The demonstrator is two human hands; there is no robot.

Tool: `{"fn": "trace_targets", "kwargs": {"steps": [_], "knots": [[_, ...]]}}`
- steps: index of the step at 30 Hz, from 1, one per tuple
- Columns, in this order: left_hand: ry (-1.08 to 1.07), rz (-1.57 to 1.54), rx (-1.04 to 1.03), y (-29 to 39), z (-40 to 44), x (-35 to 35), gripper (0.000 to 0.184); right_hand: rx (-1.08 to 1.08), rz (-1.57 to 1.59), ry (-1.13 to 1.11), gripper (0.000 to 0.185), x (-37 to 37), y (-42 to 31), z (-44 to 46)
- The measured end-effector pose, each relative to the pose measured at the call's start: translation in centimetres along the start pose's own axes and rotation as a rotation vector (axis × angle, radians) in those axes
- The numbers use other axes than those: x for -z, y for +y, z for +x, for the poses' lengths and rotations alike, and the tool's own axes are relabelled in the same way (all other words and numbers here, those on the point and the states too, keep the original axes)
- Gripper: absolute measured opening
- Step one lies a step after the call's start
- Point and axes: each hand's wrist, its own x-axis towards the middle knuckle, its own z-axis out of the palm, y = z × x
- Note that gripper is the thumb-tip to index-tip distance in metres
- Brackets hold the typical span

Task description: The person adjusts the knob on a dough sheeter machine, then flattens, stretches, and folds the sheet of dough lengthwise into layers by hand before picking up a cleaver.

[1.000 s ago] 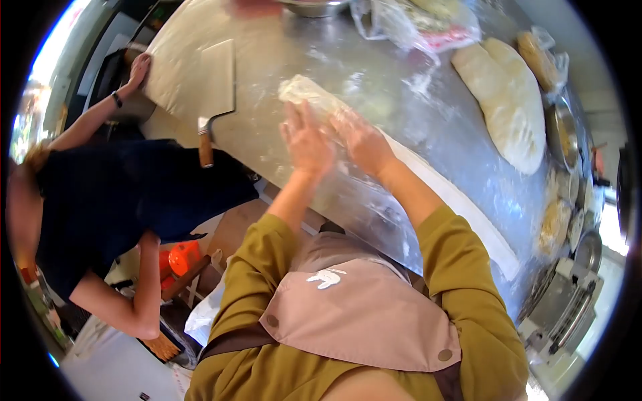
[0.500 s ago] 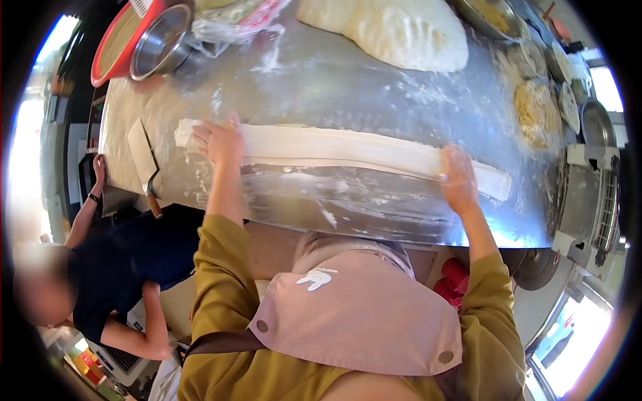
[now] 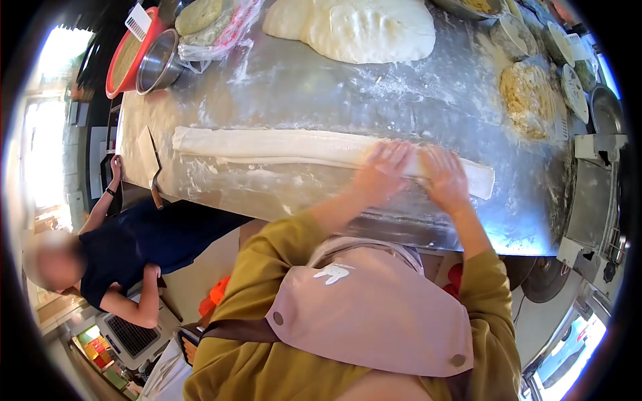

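Observation:
A long, flat, folded strip of dough (image 3: 267, 144) lies crosswise on the floured metal table (image 3: 294, 87). My left hand (image 3: 384, 175) rests on its right half, fingers stretched out over the dough and slightly blurred. Close beside it, my right hand (image 3: 444, 177) lies on the strip with fingers extended, near the right end. Both palms face down, and the dough beneath them is hidden. Beyond the strip sits a large, smooth mass of dough (image 3: 361, 30).
A cleaver (image 3: 152, 164) lies at the table's left edge. Far left are a red basin (image 3: 127, 63), a steel bowl (image 3: 158, 61) and a plastic bag (image 3: 217, 47). A crumbly yellow heap (image 3: 525, 100) and several bowls line the right. A co-worker (image 3: 147, 240) stands at left.
My left hand has moved from the strip's left end across to the right, beside my right hand. The right hand has shifted slightly left. The camera view has shifted a little.

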Motion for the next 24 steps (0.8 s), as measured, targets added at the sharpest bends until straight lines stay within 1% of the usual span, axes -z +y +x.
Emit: {"fn": "trace_targets", "kwargs": {"steps": [1,3,4,5,7,10,11,12,13,14,15,16,17,19,20,22,24], "knots": [[-0.019,0.088,-0.071,-2.2,-0.6,0.8,0.082,0.024,0.009,-0.015,0.076,1.0,2.1,-0.6],[-0.131,0.033,0.109,-6.2,-2.3,4.2,0.085,-0.042,-0.015,-0.058,0.083,2.6,6.5,-2.9],[-0.183,0.057,0.162,-8.4,-3.4,5.8,0.087,-0.077,-0.028,-0.082,0.086,3.2,8.1,-4.3],[-0.141,0.080,0.130,-11.7,-5.7,5.7,0.089,-0.118,-0.070,-0.076,0.087,3.5,9.4,-5.6],[-0.163,0.211,0.159,-16.2,-9.1,7.8,0.093,-0.180,-0.153,-0.059,0.089,3.8,10.5,-7.2],[-0.188,0.298,0.267,-19.2,-12.4,10.9,0.089,-0.100,-0.236,0.073,0.091,2.3,7.1,-5.5],[-0.109,0.216,0.221,-19.8,-13.1,10.7,0.088,-0.068,-0.195,0.086,0.092,1.0,5.4,-4.1],[-0.048,0.227,0.212,-19.9,-13.4,10.0,0.090,-0.038,-0.155,0.096,0.092,-0.3,3.5,-2.7],[-0.077,0.217,0.243,-19.0,-12.9,10.6,0.088,-0.017,-0.121,0.101,0.093,-1.3,1.6,-1.0],[-0.046,0.212,0.240,-19.1,-12.9,10.4,0.086,0.034,-0.087,0.079,0.092,-2.0,-0.7,1.0],[0.000,0.222,0.222,-19.4,-13.0,10.3,0.085,0.075,-0.064,0.055,0.092,-2.3,-3.1,2.9],[0.000,0.184,0.198,-19.9,-13.0,10.3,0.085,0.111,-0.050,0.030,0.091,-2.5,-5.1,4.4],[0.000,0.143,0.170,-20.7,-13.1,10.4,0.085,0.148,-0.068,0.053,0.092,-2.8,-6.4,5.7],[-0.001,0.094,0.141,-22.3,-14.4,11.7,0.087,0.149,-0.047,0.013,0.091,-2.9,-6.8,6.5],[0.000,0.118,0.168,-23.4,-15.4,12.6,0.088,0.143,-0.043,-0.007,0.090,-2.9,-6.4,6.4],[0.006,0.165,0.222,-26.6,-18.3,15.1,0.090,0.144,-0.090,0.023,0.087,-3.9,-4.3,5.2],[0.038,0.282,0.262,-30.5,-21.6,17.2,0.091,0.128,-0.128,0.028,0.085,-4.1,-4.0,4.5]]}}
